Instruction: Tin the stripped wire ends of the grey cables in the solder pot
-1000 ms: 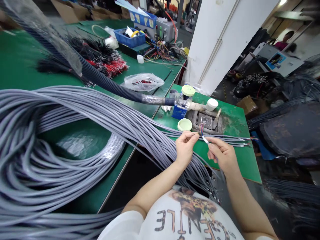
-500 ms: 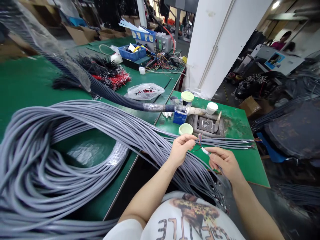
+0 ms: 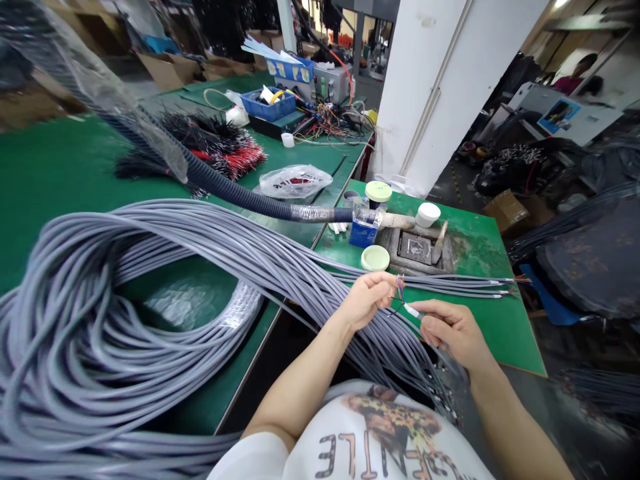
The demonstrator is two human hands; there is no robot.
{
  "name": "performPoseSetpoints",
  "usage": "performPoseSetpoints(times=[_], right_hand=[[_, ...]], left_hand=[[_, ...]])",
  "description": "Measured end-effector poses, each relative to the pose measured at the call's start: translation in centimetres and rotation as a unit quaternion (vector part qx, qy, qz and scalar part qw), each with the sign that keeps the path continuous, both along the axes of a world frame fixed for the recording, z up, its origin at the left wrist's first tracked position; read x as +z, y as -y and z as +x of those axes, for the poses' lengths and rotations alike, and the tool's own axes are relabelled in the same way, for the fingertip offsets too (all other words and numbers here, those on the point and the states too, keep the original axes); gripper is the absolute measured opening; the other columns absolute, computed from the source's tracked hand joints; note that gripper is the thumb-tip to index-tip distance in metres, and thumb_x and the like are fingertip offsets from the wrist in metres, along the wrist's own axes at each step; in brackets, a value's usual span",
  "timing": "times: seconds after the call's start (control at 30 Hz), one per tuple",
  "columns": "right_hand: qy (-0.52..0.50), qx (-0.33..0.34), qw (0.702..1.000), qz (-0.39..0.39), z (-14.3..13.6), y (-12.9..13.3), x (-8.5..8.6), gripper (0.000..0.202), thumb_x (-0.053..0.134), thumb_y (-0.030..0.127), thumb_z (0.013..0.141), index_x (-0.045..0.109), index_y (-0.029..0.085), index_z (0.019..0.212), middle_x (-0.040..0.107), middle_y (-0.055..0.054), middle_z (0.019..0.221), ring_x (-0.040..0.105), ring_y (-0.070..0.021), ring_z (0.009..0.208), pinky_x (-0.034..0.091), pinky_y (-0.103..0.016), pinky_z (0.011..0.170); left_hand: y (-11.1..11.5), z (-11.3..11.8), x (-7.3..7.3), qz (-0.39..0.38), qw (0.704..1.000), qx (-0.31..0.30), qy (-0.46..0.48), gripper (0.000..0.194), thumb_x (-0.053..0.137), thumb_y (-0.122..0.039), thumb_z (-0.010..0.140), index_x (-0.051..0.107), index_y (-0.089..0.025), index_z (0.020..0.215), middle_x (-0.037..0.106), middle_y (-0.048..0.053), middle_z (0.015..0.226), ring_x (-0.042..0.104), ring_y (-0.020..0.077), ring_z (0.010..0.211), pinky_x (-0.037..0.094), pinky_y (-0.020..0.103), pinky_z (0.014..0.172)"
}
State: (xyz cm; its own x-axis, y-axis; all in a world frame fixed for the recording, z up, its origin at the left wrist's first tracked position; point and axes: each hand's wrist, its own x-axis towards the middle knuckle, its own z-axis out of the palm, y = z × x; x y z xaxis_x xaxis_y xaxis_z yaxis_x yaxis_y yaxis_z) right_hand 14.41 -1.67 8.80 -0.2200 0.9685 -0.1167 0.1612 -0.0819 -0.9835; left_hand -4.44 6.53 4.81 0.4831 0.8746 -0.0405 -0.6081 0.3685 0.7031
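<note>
My right hand (image 3: 453,331) pinches the end of a grey cable just behind its white sleeve (image 3: 411,311). Thin coloured wires (image 3: 401,288) fan out of that end. At those wires, my left hand (image 3: 371,301) has thumb and fingertips pressed together on some of them. A dark wire pokes out below, apart from the rest. Under and beside my forearms runs a thick bundle of grey cables (image 3: 280,260), looped into a big coil on the left. A few separate grey cables (image 3: 465,285) with stripped ends lie on the green board beyond my hands.
A solder pot (image 3: 417,248) with a molten-looking surface sits on the green board (image 3: 480,247), below a fume hose (image 3: 240,200). Nearby are a pale green lid (image 3: 375,258), a white cup (image 3: 427,214) and a blue box (image 3: 363,233). Black and red wires (image 3: 215,147) lie farther back.
My left hand has moved in onto the coloured wires, which now bend toward its fingertips. A dark wire now stands apart from them. The right hand keeps its hold on the cable.
</note>
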Motion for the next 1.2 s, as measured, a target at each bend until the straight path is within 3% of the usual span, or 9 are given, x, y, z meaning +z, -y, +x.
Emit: performPoseSetpoints(times=[0.1, 0.37, 0.47, 0.67, 0.8, 0.87, 0.97, 1.1, 1.2], right_hand=[[0.014, 0.021, 1.000, -0.003, -0.1, -0.2, 0.0, 0.029, 0.059, 0.034, 0.088, 0.069, 0.018, 0.110, 0.047, 0.004, 0.050, 0.037, -0.0075, 0.045, 0.028, -0.023, 0.046], [0.023, 0.036, 0.999, 0.002, 0.4, -0.2, -1.2, 0.032, 0.060, 0.033, 0.088, 0.068, 0.018, 0.114, 0.050, 0.004, 0.052, 0.039, -0.0075, 0.045, 0.028, -0.023, 0.047], [0.008, 0.031, 0.999, 0.004, 0.4, -0.1, -1.5, 0.031, 0.060, 0.032, 0.087, 0.069, 0.018, 0.113, 0.049, 0.004, 0.051, 0.039, -0.0076, 0.045, 0.030, -0.023, 0.048], [-0.048, -0.066, 0.997, 0.016, -0.3, 0.1, -1.1, 0.027, 0.062, 0.031, 0.085, 0.071, 0.016, 0.106, 0.045, 0.004, 0.047, 0.042, -0.0101, 0.046, 0.030, -0.024, 0.047], [-0.057, -0.137, 0.986, 0.074, -1.0, 0.1, -1.0, 0.025, 0.061, 0.029, 0.085, 0.070, 0.016, 0.105, 0.044, 0.005, 0.047, 0.042, -0.0098, 0.044, 0.034, -0.026, 0.047], [-0.044, -0.166, 0.979, 0.110, -1.5, 0.1, -1.0, 0.025, 0.060, 0.027, 0.086, 0.069, 0.018, 0.107, 0.045, 0.005, 0.048, 0.042, -0.0095, 0.045, 0.035, -0.025, 0.048], [0.001, -0.186, 0.973, 0.137, -2.4, 0.1, -0.9, 0.027, 0.058, 0.027, 0.087, 0.066, 0.018, 0.111, 0.047, 0.005, 0.051, 0.044, -0.0095, 0.047, 0.036, -0.025, 0.049], [0.057, -0.172, 0.974, 0.138, -4.0, 0.2, -1.1, 0.038, 0.058, 0.028, 0.088, 0.055, 0.021, 0.124, 0.052, 0.006, 0.055, 0.046, -0.0091, 0.049, 0.039, -0.023, 0.051], [0.093, -0.155, 0.973, 0.145, -4.3, 0.2, -1.2, 0.043, 0.059, 0.029, 0.087, 0.050, 0.022, 0.128, 0.055, 0.006, 0.058, 0.050, -0.0103, 0.052, 0.043, -0.024, 0.056]], left_hand=[[0.6, 0.4, 0.2, -0.024, 0.999, -0.038, 0.009, 0.038, 0.085, -0.040, 0.054, 0.073, -0.011, 0.076, 0.057, 0.000, 0.057, 0.043, 0.0042, 0.047, 0.029, 0.018, 0.046], [0.9, 1.0, 0.0, 0.054, 0.988, 0.142, 0.001, 0.015, 0.085, -0.024, 0.057, 0.073, -0.017, 0.065, 0.061, 0.000, 0.062, 0.053, 0.0077, 0.057, 0.042, 0.021, 0.055], [1.1, 0.9, -0.4, 0.089, 0.981, 0.175, 0.004, 0.011, 0.083, -0.018, 0.059, 0.072, -0.019, 0.064, 0.059, -0.002, 0.059, 0.052, 0.0072, 0.056, 0.041, 0.020, 0.055], [1.9, 1.6, -0.6, 0.070, 0.973, 0.222, 0.008, 0.019, 0.083, -0.022, 0.060, 0.065, -0.017, 0.059, 0.050, -0.005, 0.055, 0.045, 0.0067, 0.056, 0.038, 0.020, 0.058], [2.3, 2.1, -1.0, 0.025, 0.967, 0.252, -0.008, 0.029, 0.080, -0.031, 0.064, 0.058, -0.016, 0.055, 0.046, -0.005, 0.053, 0.042, 0.0068, 0.055, 0.036, 0.021, 0.058], [2.4, 2.3, -1.3, -0.007, 0.970, 0.241, 0.008, 0.030, 0.079, -0.034, 0.066, 0.057, -0.016, 0.056, 0.046, -0.006, 0.052, 0.041, 0.0063, 0.053, 0.035, 0.021, 0.057], [2.8, 2.5, -1.5, -0.038, 0.986, 0.159, 0.008, 0.025, 0.079, -0.039, 0.067, 0.068, -0.016, 0.071, 0.056, -0.003, 0.058, 0.047, 0.0071, 0.056, 0.037, 0.021, 0.060], [3.6, 3.0, -1.4, -0.027, 0.999, 0.031, 0.003, 0.035, 0.076, -0.044, 0.069, 0.074, -0.014, 0.088, 0.064, 0.003, 0.073, 0.054, 0.0100, 0.061, 0.042, 0.024, 0.063], [3.7, 2.8, -1.3, -0.035, 0.999, 0.004, 0.011, 0.033, 0.077, -0.043, 0.068, 0.075, -0.016, 0.087, 0.066, 0.003, 0.075, 0.055, 0.0108, 0.060, 0.043, 0.025, 0.062]])
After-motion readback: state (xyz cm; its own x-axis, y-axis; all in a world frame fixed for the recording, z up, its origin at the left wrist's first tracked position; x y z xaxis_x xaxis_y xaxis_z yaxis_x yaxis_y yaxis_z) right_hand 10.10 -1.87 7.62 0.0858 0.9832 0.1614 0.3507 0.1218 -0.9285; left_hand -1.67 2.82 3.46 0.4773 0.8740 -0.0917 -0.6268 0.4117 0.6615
